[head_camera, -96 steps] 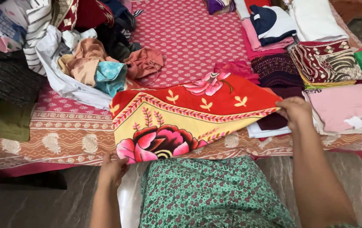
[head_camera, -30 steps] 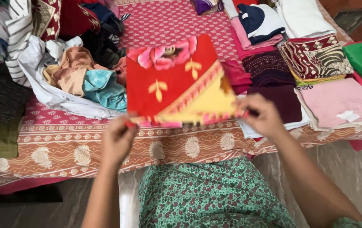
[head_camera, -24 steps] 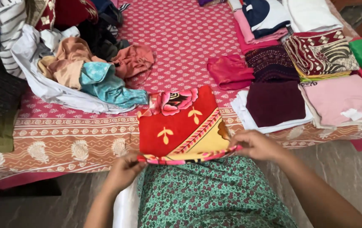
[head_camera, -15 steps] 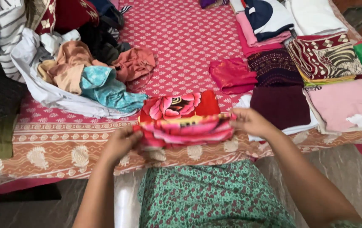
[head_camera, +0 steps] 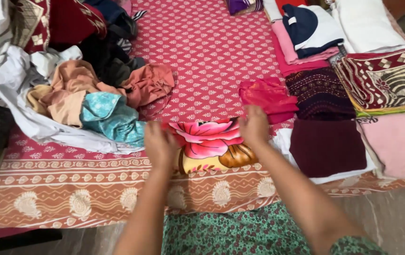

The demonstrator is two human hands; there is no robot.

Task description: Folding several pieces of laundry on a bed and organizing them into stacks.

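Observation:
A folded cloth [head_camera: 209, 146] in red and yellow with a big pink flower lies near the front edge of the bed. My left hand [head_camera: 159, 144] presses on its left end, fingers together. On the right end rests my right hand [head_camera: 254, 125], laid flat over the upper corner. Both hands touch the cloth from above; whether the fingers curl around an edge is hidden.
A loose heap of unfolded clothes [head_camera: 70, 89] fills the left side of the red patterned bedsheet [head_camera: 212, 52]. Folded stacks [head_camera: 344, 94] sit on the right, with a maroon folded piece [head_camera: 327, 146] and a red one [head_camera: 268, 94] closest to my right hand.
The cloth, held up half-open a second ago, has been folded down into a small packet and laid on the bed, with both hands now pressing it.

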